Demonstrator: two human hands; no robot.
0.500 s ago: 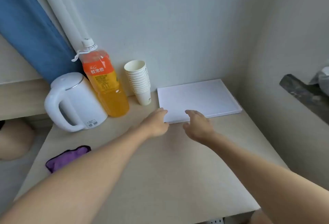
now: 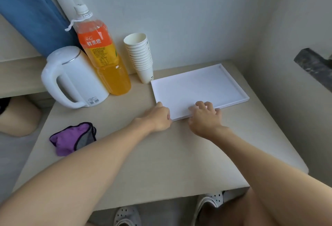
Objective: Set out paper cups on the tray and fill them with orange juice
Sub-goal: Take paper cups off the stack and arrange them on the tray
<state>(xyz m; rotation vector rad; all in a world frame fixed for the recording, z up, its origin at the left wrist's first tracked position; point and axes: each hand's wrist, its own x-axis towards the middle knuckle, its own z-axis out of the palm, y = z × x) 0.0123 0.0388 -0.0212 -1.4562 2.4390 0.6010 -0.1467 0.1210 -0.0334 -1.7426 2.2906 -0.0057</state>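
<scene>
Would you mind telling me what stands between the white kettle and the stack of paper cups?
The orange juice bottle stands there, as the head view shows.
</scene>
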